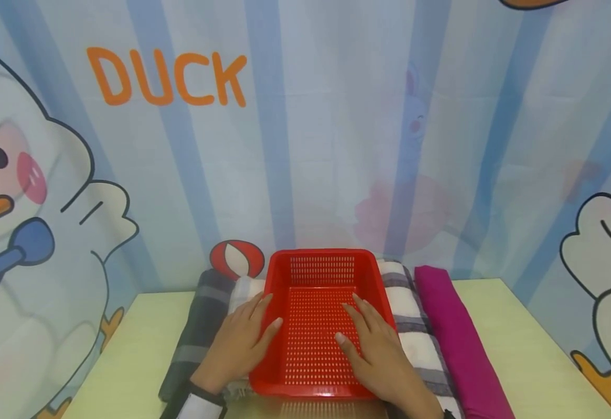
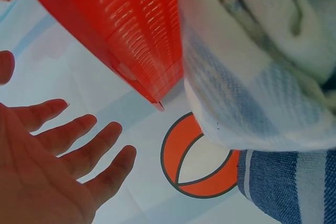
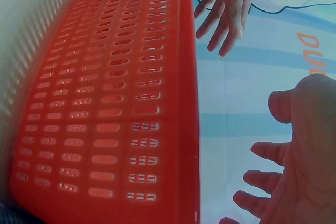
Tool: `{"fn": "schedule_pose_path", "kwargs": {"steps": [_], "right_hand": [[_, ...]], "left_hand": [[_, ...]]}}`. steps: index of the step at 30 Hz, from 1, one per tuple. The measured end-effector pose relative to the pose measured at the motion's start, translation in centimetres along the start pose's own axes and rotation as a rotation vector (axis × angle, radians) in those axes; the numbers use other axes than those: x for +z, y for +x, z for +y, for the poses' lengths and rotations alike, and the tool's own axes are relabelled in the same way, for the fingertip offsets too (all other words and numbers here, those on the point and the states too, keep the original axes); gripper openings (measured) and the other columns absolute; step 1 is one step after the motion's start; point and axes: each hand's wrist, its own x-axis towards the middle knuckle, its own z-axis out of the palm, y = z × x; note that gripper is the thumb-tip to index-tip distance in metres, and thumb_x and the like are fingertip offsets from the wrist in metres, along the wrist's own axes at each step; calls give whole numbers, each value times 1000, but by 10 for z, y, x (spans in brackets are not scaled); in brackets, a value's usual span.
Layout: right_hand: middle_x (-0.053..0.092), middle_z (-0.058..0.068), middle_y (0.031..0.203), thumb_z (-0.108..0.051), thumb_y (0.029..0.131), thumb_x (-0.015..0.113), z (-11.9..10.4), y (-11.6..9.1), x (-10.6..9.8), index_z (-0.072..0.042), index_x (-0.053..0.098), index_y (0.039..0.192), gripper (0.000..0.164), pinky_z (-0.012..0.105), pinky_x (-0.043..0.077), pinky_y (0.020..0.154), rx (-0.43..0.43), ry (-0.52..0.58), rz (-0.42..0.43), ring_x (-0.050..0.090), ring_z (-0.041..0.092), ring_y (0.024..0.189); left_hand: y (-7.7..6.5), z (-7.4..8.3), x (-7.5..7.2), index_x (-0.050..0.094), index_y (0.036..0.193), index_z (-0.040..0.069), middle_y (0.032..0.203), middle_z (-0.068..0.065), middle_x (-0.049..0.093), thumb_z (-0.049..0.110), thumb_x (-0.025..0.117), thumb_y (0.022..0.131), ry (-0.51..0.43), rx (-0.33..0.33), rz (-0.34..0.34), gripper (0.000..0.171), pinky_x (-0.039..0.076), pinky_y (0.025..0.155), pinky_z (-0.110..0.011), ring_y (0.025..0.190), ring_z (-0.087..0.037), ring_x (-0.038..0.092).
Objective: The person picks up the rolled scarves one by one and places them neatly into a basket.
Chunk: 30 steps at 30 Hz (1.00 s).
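Observation:
A red perforated plastic basket (image 1: 321,326) stands in the middle of the table, with nothing inside it. My left hand (image 1: 242,337) hovers at its left rim, fingers spread and straight. Over the basket's right side is my right hand (image 1: 381,349), its fingers loosely extended and gripping nothing. In the left wrist view the left hand (image 2: 58,166) shows its palm, apart from the basket's outer wall (image 2: 131,19). The right wrist view has the right hand (image 3: 294,166) beside the basket's slotted side (image 3: 105,98), with a gap between them.
Left of the basket lie a dark striped folded cloth (image 1: 195,331) and a whitish cloth (image 1: 245,286). On the right are a white cloth with navy stripes (image 1: 415,343) and a magenta cloth roll (image 1: 459,337). A pale perforated surface (image 1: 331,409) shows below the basket's front. Behind hangs a duck-print curtain (image 1: 331,145).

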Motion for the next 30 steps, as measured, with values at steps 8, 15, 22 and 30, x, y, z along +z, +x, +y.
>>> {"fn": "schedule_pose_path", "kwargs": {"steps": [8, 15, 22, 30], "right_hand": [[19, 5, 155, -62, 93, 31, -4, -1, 4, -15, 32, 146, 71, 66, 23, 103, 49, 11, -59, 13, 26, 138], [17, 4, 156, -64, 93, 30, -7, 0, 7, -16, 32, 146, 72, 65, 22, 104, 59, -2, -84, 13, 25, 138], [16, 1, 156, -64, 93, 31, -15, 0, 6, -18, 30, 147, 71, 66, 25, 102, 28, 17, -99, 13, 27, 137], [21, 0, 154, -65, 89, 38, -25, 1, 7, -22, 29, 147, 72, 62, 33, 100, 40, -12, -130, 18, 26, 135]], "left_hand": [[-5, -9, -5, 36, 143, 6, 144, -17, 40, 48, 41, 97, -6, -62, -20, 62, 43, 91, -61, 125, -35, 40], [-15, -25, -3, 33, 144, 4, 147, -20, 35, 36, 41, 100, -32, -142, -37, 55, 38, 95, -62, 128, -38, 35], [-21, -35, 5, 36, 142, 3, 144, -20, 38, 31, 44, 99, -37, -144, -29, 53, 38, 97, -60, 126, -36, 37], [-25, -42, 16, 31, 143, 0, 145, -25, 34, 31, 48, 97, -56, -199, -60, 58, 38, 94, -63, 126, -41, 35]]}}
